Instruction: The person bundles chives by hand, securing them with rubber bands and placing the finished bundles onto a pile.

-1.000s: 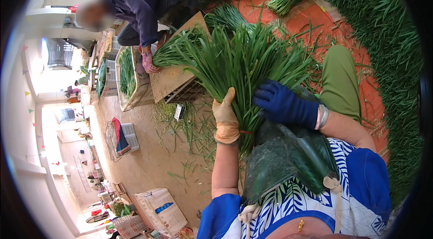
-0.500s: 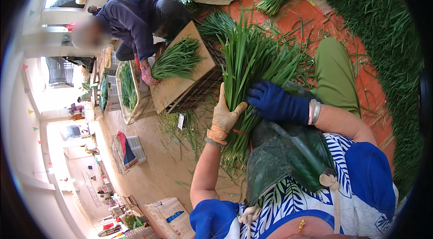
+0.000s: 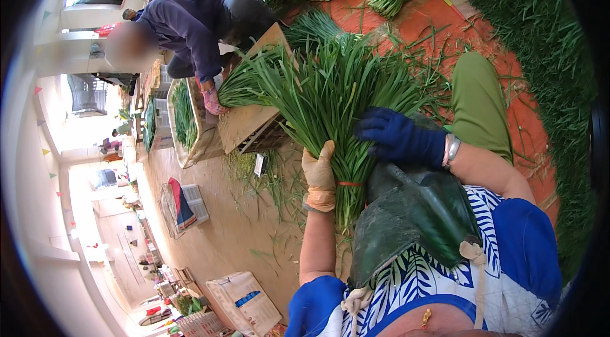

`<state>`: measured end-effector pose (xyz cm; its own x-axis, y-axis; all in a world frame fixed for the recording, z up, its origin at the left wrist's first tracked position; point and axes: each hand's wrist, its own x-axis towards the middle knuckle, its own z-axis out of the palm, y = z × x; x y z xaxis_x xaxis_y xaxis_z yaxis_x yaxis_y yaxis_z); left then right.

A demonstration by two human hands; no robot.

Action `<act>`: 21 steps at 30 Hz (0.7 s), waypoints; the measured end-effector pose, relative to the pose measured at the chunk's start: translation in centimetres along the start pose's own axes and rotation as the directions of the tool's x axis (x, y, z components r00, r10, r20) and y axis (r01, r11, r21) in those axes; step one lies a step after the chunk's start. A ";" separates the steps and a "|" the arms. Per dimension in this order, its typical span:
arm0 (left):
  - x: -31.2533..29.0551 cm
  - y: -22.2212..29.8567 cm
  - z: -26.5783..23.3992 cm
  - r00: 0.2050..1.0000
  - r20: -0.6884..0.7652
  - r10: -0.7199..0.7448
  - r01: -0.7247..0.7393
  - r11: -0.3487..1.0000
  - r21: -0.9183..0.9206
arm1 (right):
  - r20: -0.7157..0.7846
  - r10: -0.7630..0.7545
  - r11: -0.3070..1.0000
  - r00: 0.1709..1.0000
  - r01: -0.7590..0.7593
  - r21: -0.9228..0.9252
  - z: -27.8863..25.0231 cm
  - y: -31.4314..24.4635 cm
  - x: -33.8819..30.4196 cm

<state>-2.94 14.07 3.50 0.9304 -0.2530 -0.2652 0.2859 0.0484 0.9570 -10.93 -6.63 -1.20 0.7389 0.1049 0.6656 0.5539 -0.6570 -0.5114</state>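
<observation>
So the bundle of long green leaves (image 3: 340,124) is sitting just in front of the dark green apron (image 3: 413,216), tops fanning out wide and paler stem ends (image 3: 346,213) poking out below a red band (image 3: 351,183). The left grip (image 3: 319,175), in a cream glove, is curling around the left side right by the band, thumb pointing up along the leaves, so that one's closed on the bundle. The right grip (image 3: 403,138), in a blue glove, is lying against the right side with its fingers half bent — can't tell if it's pinching anything, the fingertips are getting lost in the greenery.

Handling-wise, I'm guessing it's fairly light for its bulk. The stems are looking firmer down low, while the tops are flopping and probably creasing easily. Smooth blades, so I'd be expecting some slipping, especially from the middle. I'd be taking hold low, near the band where it's packed tightest — whole hand, snug but not crushing — and supporting the loose tops with a flat palm.

Beyond the tops, a co-worker's pink glove (image 3: 216,102) is resting on a board (image 3: 244,127).
</observation>
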 end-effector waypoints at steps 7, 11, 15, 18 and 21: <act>-0.7 -0.6 0.4 0.997 -0.027 0.072 -0.072 0.997 -0.028 | -0.042 0.363 0.888 0.931 -0.332 0.319 -0.3 0.1 2.8; -1.2 -0.1 1.2 0.996 -0.052 0.068 -0.066 0.997 0.030 | -0.002 0.373 0.926 0.928 -0.373 0.053 0.1 0.3 4.5; -1.4 -0.1 1.1 0.995 -0.060 0.084 -0.080 0.995 0.065 | 0.110 0.270 0.961 0.957 -0.260 -0.093 1.4 1.1 5.5; -1.4 -0.3 0.9 0.995 -0.056 0.079 -0.076 0.996 0.050 | 0.177 0.135 0.940 0.975 -0.069 -0.335 2.2 1.0 5.6; -1.4 -0.3 1.1 0.995 -0.064 0.078 -0.075 0.996 0.052 | 0.158 0.110 0.948 0.981 -0.055 -0.315 2.2 1.2 5.5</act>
<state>-4.63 13.33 3.69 0.9627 -0.1863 -0.1962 0.2029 0.0173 0.9791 -5.36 -5.16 0.70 0.8464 0.1486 0.5115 0.3632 -0.8634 -0.3502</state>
